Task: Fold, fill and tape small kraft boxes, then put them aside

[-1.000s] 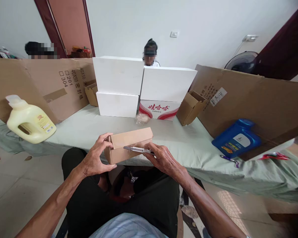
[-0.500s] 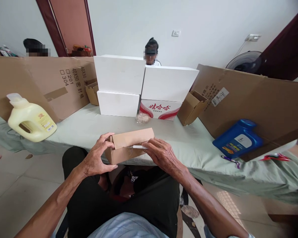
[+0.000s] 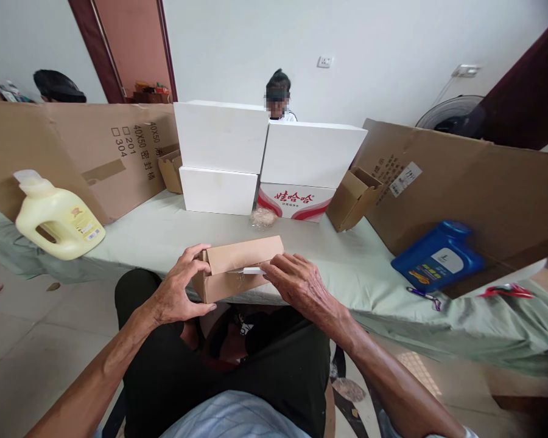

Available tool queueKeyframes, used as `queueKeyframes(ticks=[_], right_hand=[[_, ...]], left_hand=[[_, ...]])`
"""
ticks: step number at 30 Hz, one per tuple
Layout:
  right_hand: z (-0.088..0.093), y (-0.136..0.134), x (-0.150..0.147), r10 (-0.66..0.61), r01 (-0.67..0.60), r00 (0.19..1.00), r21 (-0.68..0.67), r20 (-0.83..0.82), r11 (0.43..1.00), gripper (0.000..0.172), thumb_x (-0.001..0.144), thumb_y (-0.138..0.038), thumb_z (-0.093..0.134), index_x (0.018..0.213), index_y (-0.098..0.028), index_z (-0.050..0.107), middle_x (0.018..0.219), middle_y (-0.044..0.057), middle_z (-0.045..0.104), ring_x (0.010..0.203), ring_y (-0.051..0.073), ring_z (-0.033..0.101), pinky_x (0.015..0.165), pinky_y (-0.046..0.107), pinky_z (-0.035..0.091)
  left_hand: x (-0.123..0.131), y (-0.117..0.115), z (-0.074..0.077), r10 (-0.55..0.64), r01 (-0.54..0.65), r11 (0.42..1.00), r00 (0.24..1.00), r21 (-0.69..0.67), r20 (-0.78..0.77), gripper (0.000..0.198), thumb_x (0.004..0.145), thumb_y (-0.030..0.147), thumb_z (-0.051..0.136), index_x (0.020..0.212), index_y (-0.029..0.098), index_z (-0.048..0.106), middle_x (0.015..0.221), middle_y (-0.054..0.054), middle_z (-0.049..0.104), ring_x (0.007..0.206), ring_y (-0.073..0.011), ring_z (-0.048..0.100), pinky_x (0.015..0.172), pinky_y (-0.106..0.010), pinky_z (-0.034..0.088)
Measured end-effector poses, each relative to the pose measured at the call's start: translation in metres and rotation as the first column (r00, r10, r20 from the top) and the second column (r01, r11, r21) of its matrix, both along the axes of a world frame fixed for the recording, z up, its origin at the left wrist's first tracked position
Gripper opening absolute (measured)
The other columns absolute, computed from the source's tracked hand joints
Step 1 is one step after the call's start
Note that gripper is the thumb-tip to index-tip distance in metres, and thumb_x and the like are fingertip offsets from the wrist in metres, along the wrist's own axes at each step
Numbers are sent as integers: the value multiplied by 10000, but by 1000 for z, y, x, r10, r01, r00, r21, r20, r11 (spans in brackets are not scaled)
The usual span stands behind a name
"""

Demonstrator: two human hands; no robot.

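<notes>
Head view: left hand [image 3: 176, 295] clamps the left end of the small cardboard box [image 3: 242, 255], fingers curled over the top, thumb on the front. Right hand [image 3: 296, 283] is mostly closed, fingertips pinching a thin white tool [image 3: 252, 270] against the box's front seam; can't tell what tool. Box sits at the near edge of the green-covered table [image 3: 173, 234], above the person's lap. Yellow jug [image 3: 57, 216] far left, blue jug [image 3: 438, 255] far right, both well apart from it
</notes>
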State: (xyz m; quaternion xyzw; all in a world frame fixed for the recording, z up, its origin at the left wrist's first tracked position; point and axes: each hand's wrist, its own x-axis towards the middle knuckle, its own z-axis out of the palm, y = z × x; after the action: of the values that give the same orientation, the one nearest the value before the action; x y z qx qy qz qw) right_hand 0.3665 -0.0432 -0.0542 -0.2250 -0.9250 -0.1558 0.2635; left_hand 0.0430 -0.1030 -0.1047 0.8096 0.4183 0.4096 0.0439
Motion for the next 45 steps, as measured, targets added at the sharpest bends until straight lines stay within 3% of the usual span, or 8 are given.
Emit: queueKeyframes(ticks=[6, 13, 18, 22, 26, 30, 35, 45], right_hand=[[11, -8, 3, -88, 78, 993, 119, 81, 990, 244, 1082, -8, 490, 1078, -187, 655, 911, 37, 625, 786, 193, 467, 725, 365, 309], [17, 27, 55, -86, 83, 996, 99, 25, 992, 222, 1141, -181, 510, 1011, -215, 686, 858, 38, 643, 756, 193, 523, 716, 358, 350], [-51, 64, 89, -301, 258, 903, -173, -307, 951, 241, 1140, -307, 492, 1216, -217, 703, 993, 75, 696, 882, 224, 637, 804, 335, 472], [-127, 87, 105, -576, 490, 799, -367, -172, 791, 204, 1034, -227, 525, 1052, -203, 727, 945, 102, 702, 925, 259, 624, 802, 340, 469], [-163, 97, 111, -599, 494, 777, -405, -191, 769, 158, 979, -197, 565, 977, -188, 722, 896, 117, 690, 905, 269, 613, 826, 360, 493], [-156, 98, 95, -556, 408, 782, -442, -284, 799, 249, 1072, -299, 515, 1169, -178, 710, 1069, 132, 700, 1020, 267, 655, 897, 390, 557], [-120, 81, 38, -267, -37, 771, -458, -579, 888, 385, 1127, -465, 518, 1383, -209, 650, 1234, 126, 685, 1114, 254, 675, 922, 415, 597], [-110, 46, -7, -294, -191, 742, -610, -602, 769, 706, 1078, -568, 627, 1661, -242, 394, 1565, 198, 567, 1373, 312, 595, 1061, 483, 588]], left_hand=[[-3, 1, 0, 21, -21, 1000, 1000, -3, 15, 549, 736, 243, 904, 1190, 248, 595, 1627, -190, 497, 1522, -384, 523, 1202, -531, 522], [-14, 1, -6, 64, -64, 998, 998, -5, 14, 566, 745, 263, 913, 1209, 240, 589, 1610, -201, 495, 1508, -391, 524, 1197, -557, 516], [-14, 1, -6, 39, -39, 999, 999, 3, 20, 565, 747, 235, 922, 1218, 244, 610, 1647, -196, 465, 1524, -391, 513, 1208, -572, 521], [-13, 0, -3, 21, -21, 1000, 1000, 17, 5, 525, 760, 223, 917, 1207, 245, 643, 1671, -193, 451, 1539, -389, 513, 1234, -577, 514], [-11, -2, 0, 19, -17, 998, 999, 53, -28, 519, 760, 223, 926, 1210, 240, 668, 1656, -196, 476, 1509, -392, 553, 1217, -578, 542], [-8, -2, 1, 21, -19, 998, 999, 61, -32, 559, 757, 213, 936, 1253, 241, 679, 1659, -200, 464, 1492, -404, 566, 1199, -596, 559], [-8, 1, 2, -11, 14, 997, 999, 74, -49, 563, 788, 235, 927, 1293, 235, 676, 1653, -199, 427, 1508, -415, 537, 1196, -621, 558], [-8, -3, 2, 15, -8, 997, 994, 72, -107, 646, 792, 265, 895, 1387, 240, 644, 1602, -183, 417, 1477, -410, 540, 1186, -612, 573]])
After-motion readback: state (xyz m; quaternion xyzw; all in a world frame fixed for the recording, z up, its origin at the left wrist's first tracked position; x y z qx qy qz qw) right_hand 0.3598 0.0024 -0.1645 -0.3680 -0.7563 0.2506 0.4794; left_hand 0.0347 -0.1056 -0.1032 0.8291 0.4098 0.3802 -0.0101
